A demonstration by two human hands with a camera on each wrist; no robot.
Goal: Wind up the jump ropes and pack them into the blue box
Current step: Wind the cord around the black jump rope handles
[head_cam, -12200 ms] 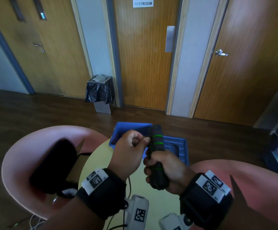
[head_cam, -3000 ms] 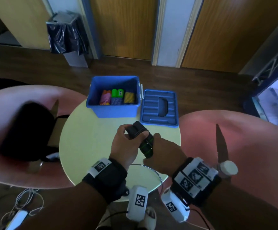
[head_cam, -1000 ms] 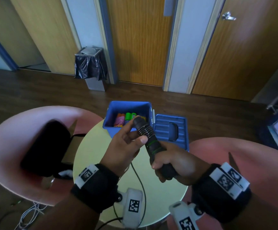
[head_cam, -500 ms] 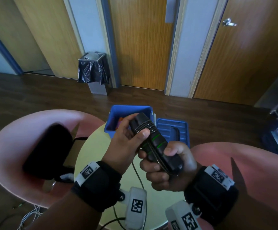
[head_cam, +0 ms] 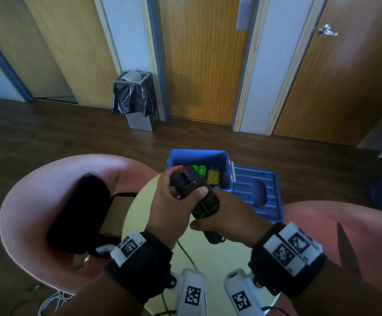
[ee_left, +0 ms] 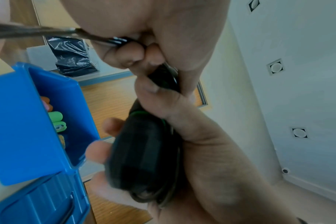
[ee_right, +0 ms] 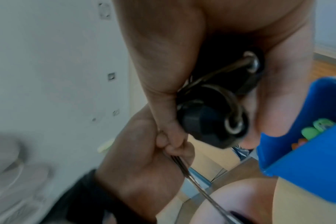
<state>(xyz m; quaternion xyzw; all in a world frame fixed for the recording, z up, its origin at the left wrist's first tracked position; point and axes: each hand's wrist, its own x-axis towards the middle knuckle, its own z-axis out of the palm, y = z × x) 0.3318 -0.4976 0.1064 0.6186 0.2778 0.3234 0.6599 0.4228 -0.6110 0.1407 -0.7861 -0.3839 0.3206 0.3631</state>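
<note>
Both hands hold one black jump rope (head_cam: 205,205) with green rings, its two handles side by side, above the round yellow table (head_cam: 140,215). My left hand (head_cam: 185,190) grips the handles' upper ends and pinches the thin wire rope (ee_left: 48,31). My right hand (head_cam: 210,216) is wrapped round the lower part of the handles (ee_left: 144,151); their end caps (ee_right: 211,125) show in the right wrist view. Loose rope (head_cam: 185,252) trails down past the wrists. Just behind the hands stands the open blue box (head_cam: 197,153), with green (head_cam: 199,168) and yellow (head_cam: 214,176) wound ropes inside.
The blue lid (head_cam: 256,195) lies flat to the right of the box. Pink chairs (head_cam: 26,201) flank the table; the left one carries a black bag (head_cam: 80,213). A bin with a black liner (head_cam: 134,99) stands by the wall between wooden doors.
My left hand has closed further over the top ends of the handles. The bundle sits slightly lower and nearer the box, whose contents now show behind the hands.
</note>
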